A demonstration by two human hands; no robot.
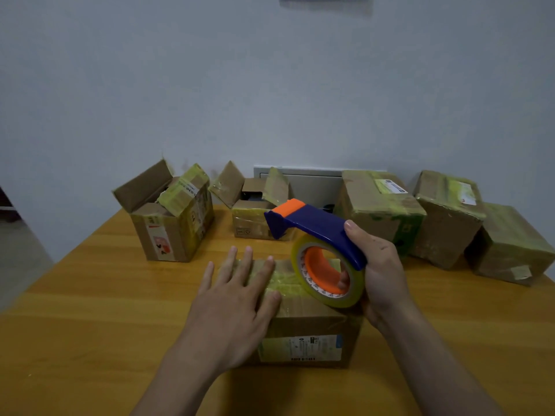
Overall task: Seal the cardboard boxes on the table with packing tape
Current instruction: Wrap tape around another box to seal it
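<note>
A closed cardboard box (306,328) with yellowish tape across its top sits right in front of me on the wooden table (90,295). My left hand (237,298) lies flat on the box top, fingers spread. My right hand (381,274) grips a blue and orange tape dispenser (318,232) carrying a roll of clear yellowish tape (327,274), held above the box's right side with its nose pointing left and away.
Two boxes with raised flaps stand at the back: one at the left (171,214), one in the middle (255,205). Three taped shut boxes are at the back right (381,205) (447,217) (510,244). A white wall rises behind the table.
</note>
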